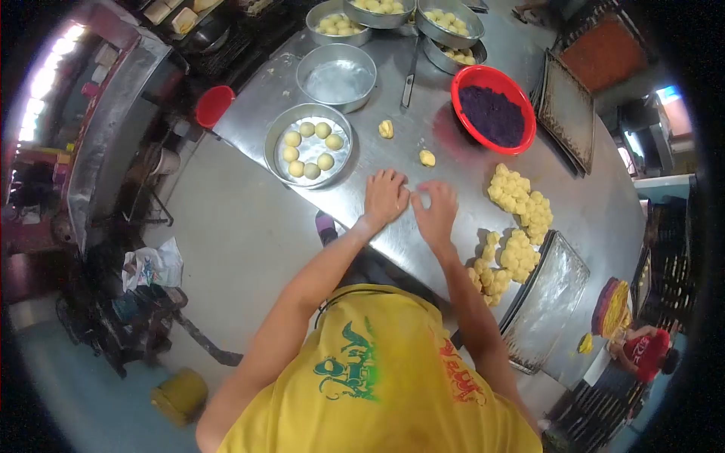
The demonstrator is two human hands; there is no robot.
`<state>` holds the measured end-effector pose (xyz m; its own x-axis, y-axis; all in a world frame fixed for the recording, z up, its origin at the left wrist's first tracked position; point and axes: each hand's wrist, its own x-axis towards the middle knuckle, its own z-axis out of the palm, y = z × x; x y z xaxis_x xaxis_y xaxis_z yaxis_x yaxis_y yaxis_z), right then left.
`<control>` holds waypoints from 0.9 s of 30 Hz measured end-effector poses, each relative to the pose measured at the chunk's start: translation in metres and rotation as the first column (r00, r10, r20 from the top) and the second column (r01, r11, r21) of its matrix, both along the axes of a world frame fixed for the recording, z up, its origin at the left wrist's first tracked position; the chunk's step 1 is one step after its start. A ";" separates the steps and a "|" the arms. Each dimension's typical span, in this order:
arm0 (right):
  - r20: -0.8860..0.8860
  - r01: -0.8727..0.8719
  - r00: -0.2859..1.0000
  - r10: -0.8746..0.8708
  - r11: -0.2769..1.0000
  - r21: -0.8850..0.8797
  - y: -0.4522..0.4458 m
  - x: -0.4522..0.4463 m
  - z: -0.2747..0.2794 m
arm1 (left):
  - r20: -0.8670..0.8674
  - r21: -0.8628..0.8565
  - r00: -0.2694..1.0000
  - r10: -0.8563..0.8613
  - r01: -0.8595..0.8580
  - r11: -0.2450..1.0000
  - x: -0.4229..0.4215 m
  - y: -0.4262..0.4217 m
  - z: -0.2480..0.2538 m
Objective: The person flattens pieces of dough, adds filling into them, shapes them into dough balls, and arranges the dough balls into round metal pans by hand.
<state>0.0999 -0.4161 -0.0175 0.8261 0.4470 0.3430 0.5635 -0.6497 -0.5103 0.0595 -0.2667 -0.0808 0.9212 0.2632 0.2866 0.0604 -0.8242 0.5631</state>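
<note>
My left hand [386,198] lies palm down on the steel table [393,241], its fingers curled over whatever is beneath. Beside it my right hand [436,210] is partly blurred, fingers bent and thumb toward the left hand. Anything under either palm is hidden. Left of my hands a round pan [306,126] holds several pale dough balls in a ring. Two small yellow dough pieces, one [427,158] just above my hands and another [386,129] farther back, rest on the metal. Clusters of yellow dough balls [520,255] lie to the right.
A red bowl [530,113] of dark purple filling stands behind right. An empty round pan [336,74], a long flat tool [408,89] and stacked pans of dough balls [451,23] are farther back. Trays [563,279] lie right; another person [643,353] is far right.
</note>
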 end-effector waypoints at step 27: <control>0.410 0.209 0.081 0.909 -0.418 0.884 0.133 -0.168 0.264 | -0.022 -0.388 0.925 0.380 -0.358 0.849 -0.208 0.166 0.055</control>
<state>-0.0684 -0.2828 0.2467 0.4950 0.5688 0.6569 -0.5876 0.7760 -0.2292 -0.1484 -0.1002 -0.0256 0.7205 0.6789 0.1413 0.2786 -0.4700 0.8375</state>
